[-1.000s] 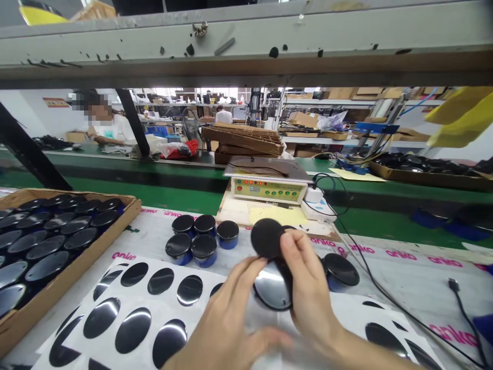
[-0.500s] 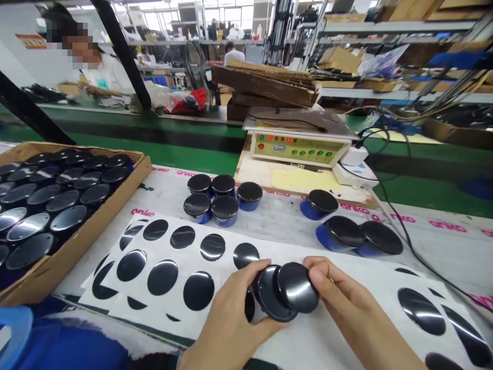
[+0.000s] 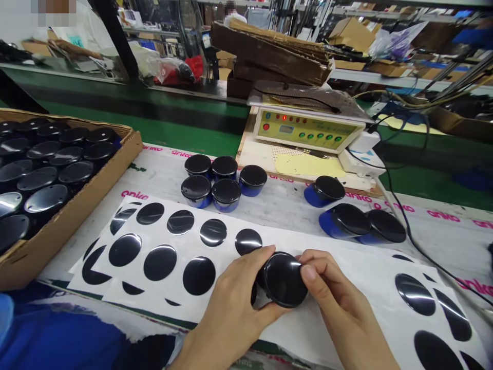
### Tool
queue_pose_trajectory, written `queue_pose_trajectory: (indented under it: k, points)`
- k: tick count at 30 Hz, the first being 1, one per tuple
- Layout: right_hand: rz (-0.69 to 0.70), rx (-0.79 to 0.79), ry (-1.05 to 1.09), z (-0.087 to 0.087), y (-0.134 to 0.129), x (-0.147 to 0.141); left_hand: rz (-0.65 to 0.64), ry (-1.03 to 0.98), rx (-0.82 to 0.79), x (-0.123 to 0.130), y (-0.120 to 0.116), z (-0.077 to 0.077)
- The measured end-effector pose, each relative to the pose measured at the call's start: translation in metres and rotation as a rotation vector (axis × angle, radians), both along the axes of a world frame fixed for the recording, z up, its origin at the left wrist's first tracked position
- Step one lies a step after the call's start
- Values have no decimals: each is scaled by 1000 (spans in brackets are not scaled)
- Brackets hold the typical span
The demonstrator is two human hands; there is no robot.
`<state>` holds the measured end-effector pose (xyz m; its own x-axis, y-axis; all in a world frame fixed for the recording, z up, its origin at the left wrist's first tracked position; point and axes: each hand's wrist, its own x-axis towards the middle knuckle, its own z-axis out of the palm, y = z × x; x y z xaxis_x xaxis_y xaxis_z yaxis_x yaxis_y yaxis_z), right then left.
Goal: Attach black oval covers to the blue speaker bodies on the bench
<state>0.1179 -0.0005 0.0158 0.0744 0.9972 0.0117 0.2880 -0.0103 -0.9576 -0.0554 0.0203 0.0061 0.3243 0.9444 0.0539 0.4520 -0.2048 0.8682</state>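
Note:
My left hand (image 3: 234, 300) is wrapped round a round black-topped part (image 3: 267, 289), thumb below and fingers behind. A glossy black round sticker (image 3: 287, 280) lies over its top, almost lined up with the rim. With thumb and forefinger my right hand (image 3: 337, 303) pinches the sticker's right edge. Whether the sticker is pressed down all over cannot be seen. Beneath both hands lies a white backing sheet (image 3: 327, 257) with rows of black round stickers (image 3: 199, 275).
Several black-topped blue round parts (image 3: 226, 192) stand behind the sheets, with three more (image 3: 346, 220) to the right. A cardboard tray (image 3: 77, 216) of them is at left. Behind are a control box (image 3: 308, 131), a black cable (image 3: 408, 241) and a co-worker (image 3: 82, 31).
The sticker has moved left and down from an offset, tilted position onto the part's top, carried by my right hand. My view has tipped downward slightly.

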Motion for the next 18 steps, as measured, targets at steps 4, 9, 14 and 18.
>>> queue_pose_trajectory:
  k: [4,9,14,18]
  points:
    - [-47,64,-96,4,-1,-4,-5,-4,15,-1,0,0]
    - [-113,94,-156,8,-3,-11,-9,-10,26,0,0,-1]
    - [-104,126,-183,8,0,-12,-2,-20,-2,-1,-1,-3]
    - [-95,115,-190,13,0,-14,9,-9,-23,-1,-1,-3]
